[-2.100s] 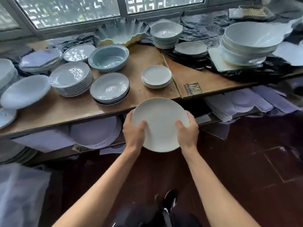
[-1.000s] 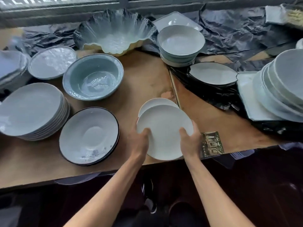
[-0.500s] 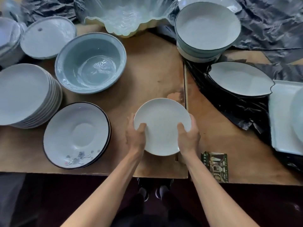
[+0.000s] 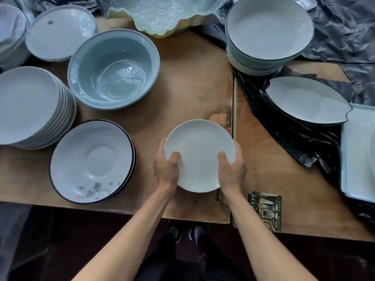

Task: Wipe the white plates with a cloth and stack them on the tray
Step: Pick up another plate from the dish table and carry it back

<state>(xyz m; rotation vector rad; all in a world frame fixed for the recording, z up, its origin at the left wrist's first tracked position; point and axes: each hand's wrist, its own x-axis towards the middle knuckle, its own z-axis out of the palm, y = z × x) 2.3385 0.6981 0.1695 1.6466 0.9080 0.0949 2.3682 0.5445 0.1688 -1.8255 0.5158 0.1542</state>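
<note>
both hands hold a white plate over the table

the left hand (image 4: 166,171) grips the near-left rim of a small white plate (image 4: 199,155), thumb lying on the plate's face and fingers curled under the edge. the right hand (image 4: 231,169) grips the near-right rim the same way, thumb on top. the plate is level and face up, held over the near part of the wooden table (image 4: 188,78), just left of the seam between two boards; i cannot tell whether it rests on the wood or on another plate beneath it.

to the left, a shallow dark-rimmed dish with a painted blossom sprig (image 4: 91,162) sits on others of its kind near the table's front edge. further left stands a tall stack of pale plates (image 4: 30,104). behind them sits a deep blue-grey bowl (image 4: 113,67), and beyond that a wavy translucent glass bowl (image 4: 160,15). at the far right a stack of white dark-rimmed bowls (image 4: 267,27) stands beside a leaf-shaped dish (image 4: 306,100) lying on crumpled black plastic sheeting (image 4: 300,142). a small printed card (image 4: 265,211) lies on the table just right of the right forearm.
</note>
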